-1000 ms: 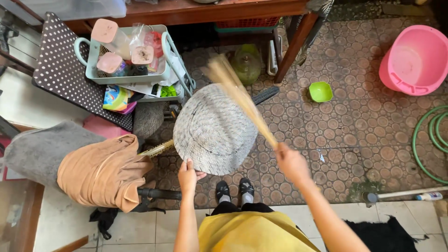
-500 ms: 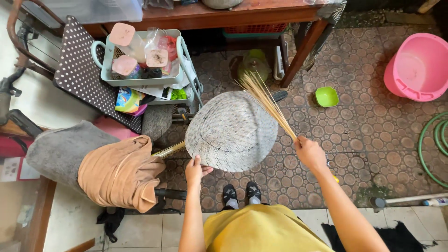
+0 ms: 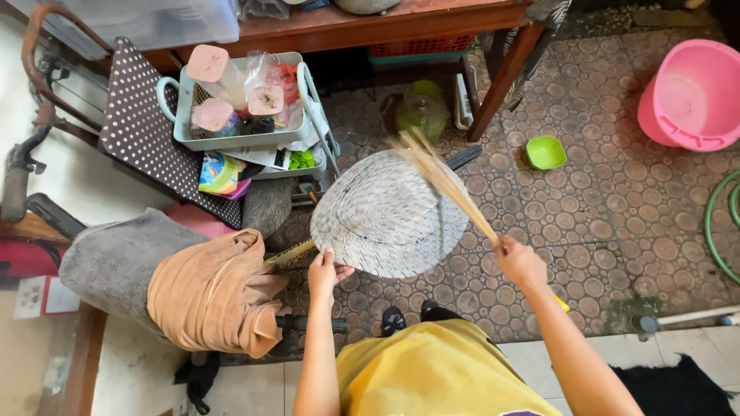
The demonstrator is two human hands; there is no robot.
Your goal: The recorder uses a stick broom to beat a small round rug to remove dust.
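I look down at a round woven fan point(image 3: 385, 216) held flat in front of me. My left hand point(image 3: 325, 273) grips its near edge. My right hand point(image 3: 521, 263) is closed on the handle of a small bundle of straw bristles point(image 3: 441, 176), a hand broom. The bristles lie across the top of the fan and look blurred by motion. A yellow handle end pokes out below my right wrist. My yellow shirt fills the bottom of the view, with my black shoes under the fan.
A pale basket point(image 3: 231, 135) of bottles sits on a dotted chair point(image 3: 142, 131) at left. Brown cloth point(image 3: 216, 296) is draped over a grey seat. A wooden table leg point(image 3: 505, 73), green bowl point(image 3: 546, 152), pink tub point(image 3: 694, 92) and green hose point(image 3: 717, 223) stand on the patterned floor.
The broom has swung from tilting right across the fan toward its upper middle. My right hand moved slightly down and right. The fan stays in my left hand.
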